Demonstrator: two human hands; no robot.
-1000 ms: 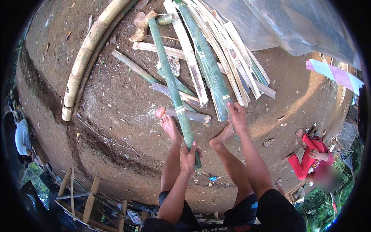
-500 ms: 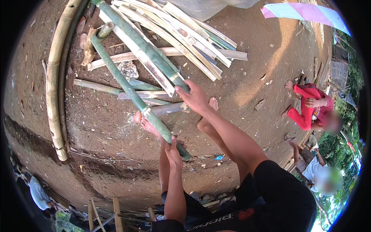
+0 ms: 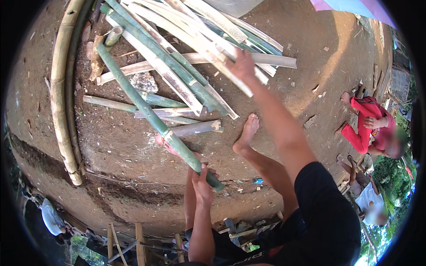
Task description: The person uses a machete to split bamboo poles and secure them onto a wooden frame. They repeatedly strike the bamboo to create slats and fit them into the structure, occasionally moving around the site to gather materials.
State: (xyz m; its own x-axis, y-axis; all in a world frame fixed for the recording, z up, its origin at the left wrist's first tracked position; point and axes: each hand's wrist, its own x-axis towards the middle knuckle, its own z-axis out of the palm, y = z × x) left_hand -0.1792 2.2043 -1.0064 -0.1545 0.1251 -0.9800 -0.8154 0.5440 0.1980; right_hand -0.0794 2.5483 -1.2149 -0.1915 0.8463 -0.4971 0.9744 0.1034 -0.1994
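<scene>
Left hand (image 3: 202, 182) is closed round the near end of the green pole (image 3: 151, 116); the pole's long axis runs from that hand up and away to the far left, its far end pointing at the short cut tube (image 3: 113, 35); it lies across the left foot (image 3: 171, 147). Right hand (image 3: 243, 65) reaches far, fingers curled on a pale split strip (image 3: 224, 71) in the slat pile (image 3: 186, 48); that strip slants far-left to near-right; the pole lies left of this hand, nearer the left one.

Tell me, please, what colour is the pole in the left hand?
Green, with a pale ring at one joint; the pole shows in the head view.
</scene>
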